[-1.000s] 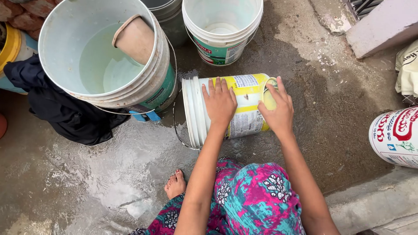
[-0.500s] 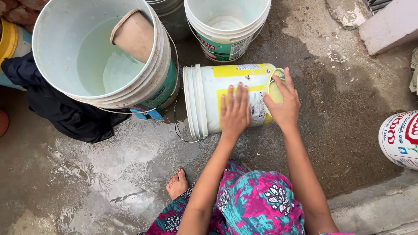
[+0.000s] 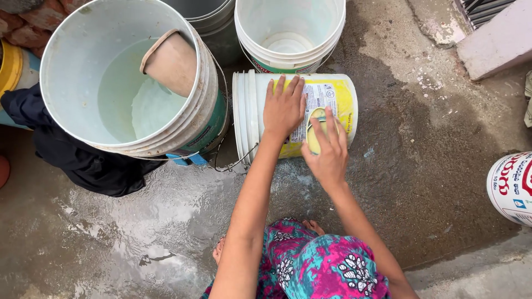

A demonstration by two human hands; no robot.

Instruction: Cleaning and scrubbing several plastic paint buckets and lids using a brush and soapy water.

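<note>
Moved: the right hand (image 3: 328,152) has slid its yellow scrub pad (image 3: 317,123) from the bucket's base end in onto the side wall; the left hand (image 3: 284,108) has shifted up the label.
Near: wet concrete floor (image 3: 166,221) at 7 o'clock.
Right fingers: closed over the pad, pressing it to the yellow bucket (image 3: 338,91).
Left fingers: spread flat on the bucket — steadying, gripping nothing.
Bucket: lies on its side at 12 o'clock from both hands, long axis running 9 to 3, rim toward 9.
Nearer hand: both touch it; the left lies nearer the rim.
Far: large water bucket (image 3: 83,83) at 10 with a tan mug (image 3: 172,61) — white bucket (image 3: 288,33) at 12.
</note>
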